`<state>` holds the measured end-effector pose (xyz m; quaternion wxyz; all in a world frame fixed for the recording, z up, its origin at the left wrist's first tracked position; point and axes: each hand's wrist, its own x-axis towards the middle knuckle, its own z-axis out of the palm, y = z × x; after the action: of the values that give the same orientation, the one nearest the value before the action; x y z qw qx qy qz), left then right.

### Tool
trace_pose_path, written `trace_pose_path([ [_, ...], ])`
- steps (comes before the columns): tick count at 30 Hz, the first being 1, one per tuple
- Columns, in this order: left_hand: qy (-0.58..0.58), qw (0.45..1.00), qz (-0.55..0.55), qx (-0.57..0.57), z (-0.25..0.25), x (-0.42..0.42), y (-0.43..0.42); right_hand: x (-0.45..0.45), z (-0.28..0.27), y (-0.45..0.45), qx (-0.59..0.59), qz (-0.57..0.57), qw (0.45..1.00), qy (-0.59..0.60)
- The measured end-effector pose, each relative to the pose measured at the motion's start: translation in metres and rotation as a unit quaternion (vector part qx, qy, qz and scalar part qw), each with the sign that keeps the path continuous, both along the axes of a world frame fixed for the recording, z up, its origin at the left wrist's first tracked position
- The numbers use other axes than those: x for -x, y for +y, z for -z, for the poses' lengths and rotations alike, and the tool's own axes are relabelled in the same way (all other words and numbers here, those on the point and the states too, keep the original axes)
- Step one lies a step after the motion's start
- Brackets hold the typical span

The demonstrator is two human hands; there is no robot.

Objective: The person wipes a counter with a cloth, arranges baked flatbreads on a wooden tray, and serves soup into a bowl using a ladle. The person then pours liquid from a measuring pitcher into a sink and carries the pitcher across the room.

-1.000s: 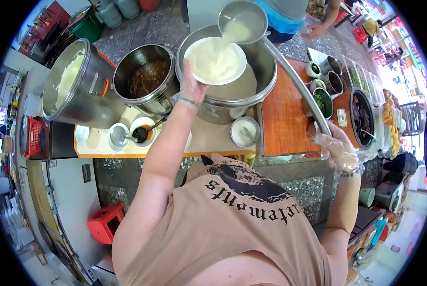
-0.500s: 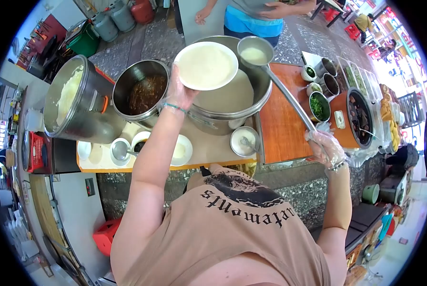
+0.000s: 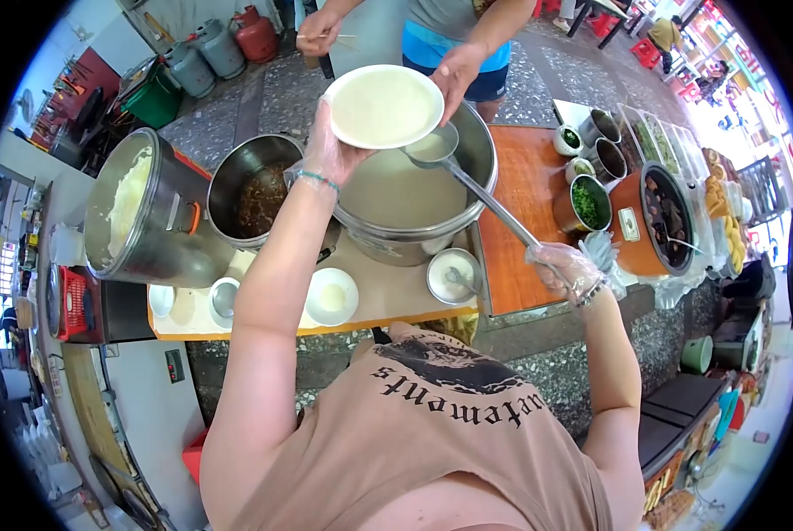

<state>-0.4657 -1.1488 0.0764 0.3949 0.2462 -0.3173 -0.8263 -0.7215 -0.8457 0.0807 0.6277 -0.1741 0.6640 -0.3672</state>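
My left hand [image 3: 336, 149], in a clear plastic glove, holds up a white bowl [image 3: 386, 106] filled with a pale, creamy liquid. In my gloved right hand [image 3: 566, 268] is the handle of a long metal ladle [image 3: 494, 202]; its cup is over the large steel pot [image 3: 414, 232], close beside the bowl. Pale liquid fills much of that pot. Another person's hand [image 3: 458, 75] is at the bowl's right rim, apparently touching it. That person's other hand [image 3: 319, 34] holds a thin stick.
Left stand a pot of brown sauce [image 3: 268, 190] and a tilted steel container [image 3: 153, 212]. Small bowls line the front edge, including a white bowl [image 3: 333, 297] and a metal bowl [image 3: 454, 276]. Right, chopped greens [image 3: 589, 203] and an orange-sided pot [image 3: 631, 234] flank the wooden board [image 3: 525, 248].
The ladle cup has moved left and down, from above the pot's right rim to beside the bowl. The other person has reached in, one hand now at the bowl.
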Motion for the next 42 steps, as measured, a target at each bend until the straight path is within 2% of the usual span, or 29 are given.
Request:
trace_pose_path([
  [14, -0.011, 0.997, 0.041, 0.063, -0.012, 0.036, -0.027, -0.005, 0.0, -0.012, -0.024, 0.002, 1.0, 0.006],
  [20, -0.01, 0.999, 0.009, 0.051, -0.033, 0.054, -0.024, -0.003, 0.005, -0.017, -0.028, -0.021, 0.999, 0.041],
  [22, 0.106, 0.987, 0.097, 0.078, -0.045, 0.064, -0.023, -0.002, 0.005, -0.018, -0.037, -0.022, 0.998, 0.041],
  [26, 0.059, 0.994, 0.069, 0.052, -0.056, 0.087, -0.025, -0.002, 0.002, -0.019, -0.016, -0.028, 0.999, 0.037],
  [28, 0.107, 0.988, 0.085, 0.067, -0.051, 0.098, -0.034, -0.002, -0.001, -0.022, -0.019, -0.037, 0.999, 0.036],
  [29, 0.018, 0.994, 0.07, 0.08, -0.048, 0.099, -0.037, -0.001, 0.0, -0.024, -0.016, -0.051, 0.997, 0.057],
  [30, -0.033, 0.999, 0.009, -0.035, -0.051, 0.107, -0.036, -0.001, -0.002, -0.025, -0.012, -0.068, 0.994, 0.079],
  [32, -0.042, 0.999, 0.013, 0.015, -0.042, 0.098, -0.032, -0.009, -0.012, -0.026, -0.024, -0.081, 0.991, 0.107],
  [34, -0.036, 0.999, -0.026, 0.016, -0.036, 0.072, -0.006, -0.016, -0.02, -0.031, -0.016, -0.096, 0.984, 0.149],
  [36, -0.021, 0.983, -0.014, 0.184, -0.022, 0.029, 0.024, -0.022, -0.021, -0.038, -0.057, -0.108, 0.974, 0.19],
  [38, -0.067, 0.972, -0.014, 0.223, 0.012, -0.015, 0.03, -0.015, 0.004, -0.045, -0.015, -0.166, 0.949, 0.268],
  [39, -0.068, 0.975, -0.09, 0.194, 0.021, -0.037, 0.042, -0.01, 0.019, -0.046, -0.017, -0.179, 0.947, 0.266],
  [40, -0.068, 0.97, -0.166, 0.166, 0.025, -0.059, 0.057, -0.003, 0.036, -0.048, 0.037, -0.235, 0.88, 0.41],
  [41, -0.056, 0.968, -0.21, 0.124, 0.029, -0.081, 0.069, -0.001, 0.046, -0.05, 0.093, -0.283, 0.786, 0.541],
  [42, -0.074, 0.954, -0.26, 0.128, 0.027, -0.096, 0.091, -0.005, 0.045, -0.05, 0.097, -0.294, 0.784, 0.538],
])
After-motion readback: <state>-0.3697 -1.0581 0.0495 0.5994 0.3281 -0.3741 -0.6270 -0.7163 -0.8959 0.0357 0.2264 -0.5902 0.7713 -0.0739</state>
